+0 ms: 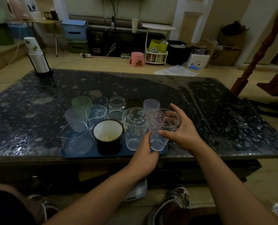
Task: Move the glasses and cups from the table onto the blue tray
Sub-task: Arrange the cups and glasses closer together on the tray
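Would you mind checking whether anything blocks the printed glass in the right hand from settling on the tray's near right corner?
Nothing visible does. The right hand holds the printed glass over the blue tray corner; its twin stands close beside it, and the left hand touches the base.

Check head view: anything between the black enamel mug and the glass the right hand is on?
Yes, in the head view, one clear printed glass stands between the black enamel mug and the right-hand glass, on the blue tray.
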